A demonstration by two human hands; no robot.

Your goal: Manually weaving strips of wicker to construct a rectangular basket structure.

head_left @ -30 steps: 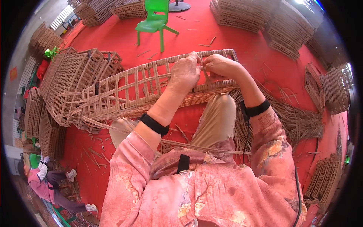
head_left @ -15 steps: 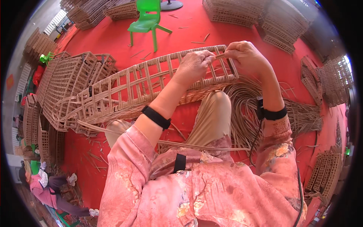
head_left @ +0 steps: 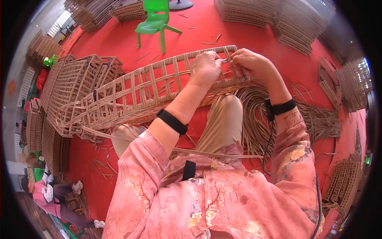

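Wicker frame (head_left: 151, 89) lies pinched under both hands' fingers (head_left: 223, 59).

The person wore a pink long-sleeved top (head_left: 207, 199) printed with a faded floral pattern in cream, yellow and grey, its fabric loose and creased at the elbows. The sleeves ended short of the wrists. A black band (head_left: 172, 122) wrapped the left forearm, and a matching black band (head_left: 281, 108) wrapped the right one. A thin dark cable (head_left: 271, 143) hung down from the right band. A small black strap or clip (head_left: 188, 170) sat at the middle of the chest. The trousers (head_left: 221, 123) were tan. The left hand (head_left: 205, 68) and right hand (head_left: 250, 63) were bare, without gloves.
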